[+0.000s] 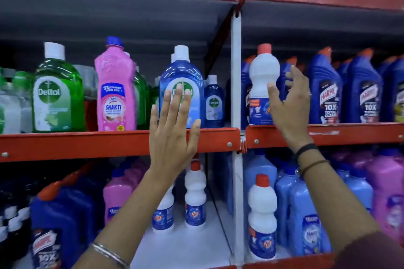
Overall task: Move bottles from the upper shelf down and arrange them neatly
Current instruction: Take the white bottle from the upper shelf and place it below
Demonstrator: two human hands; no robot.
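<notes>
A white bottle with a red cap point(263, 76) stands at the left end of the right upper shelf point(349, 134), beside blue Harpic bottles point(325, 89). My right hand point(288, 105) is open just to its right, thumb near the label, fingers spread and apart from the bottle. My left hand point(172, 129) is raised flat and open in front of a big blue Dettol bottle point(181, 81) on the left upper shelf point(87, 144). Similar white red-capped bottles stand below: two on the lower left shelf point(195, 194) and one on the lower right point(262, 214).
A green Dettol bottle point(58, 91), a pink Shakti bottle point(115, 89) and a small blue Dettol bottle point(213, 102) share the left upper shelf. A white upright post point(236, 72) divides the bays. Light blue point(306, 214) and pink bottles point(387, 192) fill the lower right.
</notes>
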